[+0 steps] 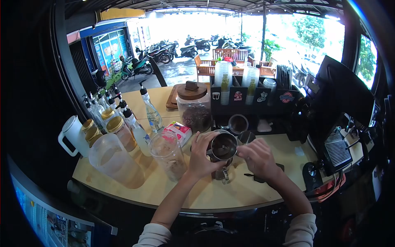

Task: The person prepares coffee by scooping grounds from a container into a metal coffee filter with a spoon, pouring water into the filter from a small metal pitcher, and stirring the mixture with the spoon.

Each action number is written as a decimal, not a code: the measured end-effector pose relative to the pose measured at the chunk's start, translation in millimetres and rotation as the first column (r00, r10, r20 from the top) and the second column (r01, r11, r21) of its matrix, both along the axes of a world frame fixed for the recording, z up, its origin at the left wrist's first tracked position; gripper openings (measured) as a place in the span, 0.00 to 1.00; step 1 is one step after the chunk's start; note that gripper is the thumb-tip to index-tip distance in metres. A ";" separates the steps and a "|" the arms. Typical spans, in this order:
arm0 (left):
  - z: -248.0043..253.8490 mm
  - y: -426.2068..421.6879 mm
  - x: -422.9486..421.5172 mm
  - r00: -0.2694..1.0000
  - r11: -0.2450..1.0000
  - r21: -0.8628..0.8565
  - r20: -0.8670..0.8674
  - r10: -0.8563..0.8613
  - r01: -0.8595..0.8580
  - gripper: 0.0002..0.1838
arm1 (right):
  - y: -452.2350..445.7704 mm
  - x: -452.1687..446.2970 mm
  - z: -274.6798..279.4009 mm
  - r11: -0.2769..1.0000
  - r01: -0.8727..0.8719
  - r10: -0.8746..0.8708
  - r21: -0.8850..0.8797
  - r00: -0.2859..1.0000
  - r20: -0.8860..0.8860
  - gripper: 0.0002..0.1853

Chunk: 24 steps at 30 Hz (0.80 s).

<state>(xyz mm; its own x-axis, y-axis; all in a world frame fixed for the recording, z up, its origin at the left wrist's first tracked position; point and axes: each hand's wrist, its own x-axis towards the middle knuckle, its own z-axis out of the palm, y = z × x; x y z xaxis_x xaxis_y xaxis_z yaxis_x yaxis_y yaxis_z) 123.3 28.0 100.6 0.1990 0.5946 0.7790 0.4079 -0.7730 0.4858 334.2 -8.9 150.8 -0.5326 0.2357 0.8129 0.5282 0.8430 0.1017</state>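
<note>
A round dark metal cup (224,146), its open top facing me, is held over the counter (197,193). My left hand (203,154) wraps round its left side. At its right rim is my right hand (258,154), with fingers closed; whatever they pinch is too small to make out. Below the cup, partly hidden, a small metal-and-glass vessel (222,175) stands on the counter. A tall clear plastic container (168,158) is left of my left hand. Behind the cup sits a round container (238,124) beside a wooden-lidded glass jar (193,109).
A frosted pitcher (111,156), gold-lidded jars (120,131), a white jug (72,136) and pump bottles (150,111) crowd the left. A pink-white packet (177,131) lies near the centre. Stacked cups (223,80) stand behind; a black machine (333,144) is at right.
</note>
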 end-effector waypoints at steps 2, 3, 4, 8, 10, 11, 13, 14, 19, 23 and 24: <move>-0.4 -0.6 -0.9 0.997 0.998 0.048 -0.070 0.041 -0.038 0.47 | -2.4 -3.4 -3.0 0.999 -0.041 0.039 0.033 0.997 0.060 0.14; -0.1 -0.8 -1.1 0.997 0.998 0.048 -0.073 0.039 -0.035 0.47 | -1.0 -2.6 -3.5 0.999 -0.039 0.037 0.034 0.998 0.057 0.14; 0.3 -1.5 -1.4 0.997 0.998 0.054 -0.070 0.040 -0.036 0.47 | 0.6 -1.1 -3.7 0.999 -0.004 0.004 0.033 1.000 0.025 0.14; -0.2 -2.0 -1.8 0.997 0.997 0.066 -0.069 0.039 -0.034 0.47 | -2.0 -6.3 -4.7 1.000 -0.002 0.002 0.004 1.000 0.003 0.13; -0.6 -1.9 -2.8 0.998 0.998 0.049 -0.056 0.038 -0.035 0.46 | -2.2 -6.9 -5.3 0.999 -0.040 0.040 0.001 0.999 0.034 0.13; -1.3 -2.2 -2.7 0.998 0.999 0.030 -0.042 0.036 -0.034 0.45 | -0.5 -6.2 -4.1 1.000 -0.016 0.016 -0.017 1.000 -0.002 0.12; -2.0 -3.5 -1.1 1.000 0.997 -0.076 0.029 -0.006 0.008 0.43 | 0.2 -6.1 -4.3 0.999 0.006 -0.008 -0.036 0.999 -0.038 0.11; -1.9 -3.8 -1.3 0.994 0.983 -0.175 0.106 -0.034 0.053 0.42 | 0.4 -6.9 -4.7 0.992 0.012 -0.023 -0.123 0.996 -0.082 0.09; -0.6 -2.9 -2.9 0.996 0.967 -0.247 0.078 -0.046 0.064 0.41 | 0.1 -14.1 0.4 0.952 -0.001 -0.055 -0.306 0.983 -0.173 0.05; 1.8 -5.5 -2.5 0.990 0.937 -0.329 0.106 -0.092 0.122 0.42 | 4.8 -18.1 0.2 0.862 -0.089 -0.080 -0.499 0.948 -0.307 0.05; 2.3 -5.7 -2.7 0.990 0.937 -0.327 0.108 -0.092 0.122 0.42 | 5.3 -18.7 1.2 0.849 -0.092 -0.088 -0.520 0.946 -0.311 0.05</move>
